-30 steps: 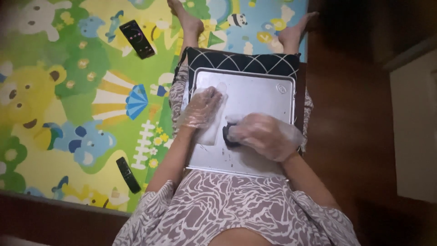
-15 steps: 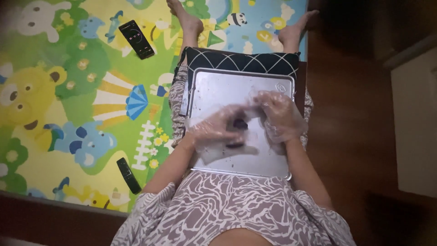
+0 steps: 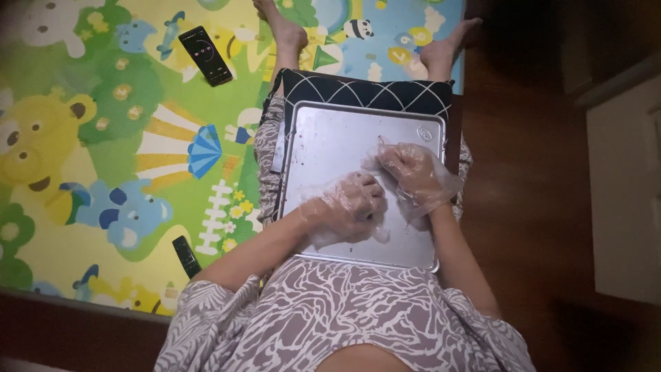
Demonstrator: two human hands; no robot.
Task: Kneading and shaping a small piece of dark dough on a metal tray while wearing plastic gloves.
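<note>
A large, brightly coloured foam play mat printed with cartoon animals (image 3: pixel 103 138) covers the floor beside dark wooden boards (image 3: pixel 530 207). On it the person sits with legs stretched out, wearing a grey dress with white wavy lines (image 3: pixel 344 317). A dark cushion with a white diamond grid (image 3: pixel 365 93) lies across the lap, and a rectangular silver metal tray (image 3: pixel 330 138) rests on top of it.

Both hands wear loose, clear plastic gloves and meet over the lower middle of the tray. The left hand (image 3: pixel 348 207) is curled into a loose fist, and the right hand (image 3: pixel 413 176) is bent close beside it, fingers narrow; whatever they grip is hidden under the crinkled plastic, so what they hold cannot be told.

The tray only sits on a soft cushion, so a hard press near one edge would likely tip it off the lap. The baggy gloves could also slip or snag.

A black phone with a lit screen (image 3: pixel 205 55) lies well apart near the feet, and a slim black remote (image 3: pixel 186 256) lies by the left elbow, neither in the way.
</note>
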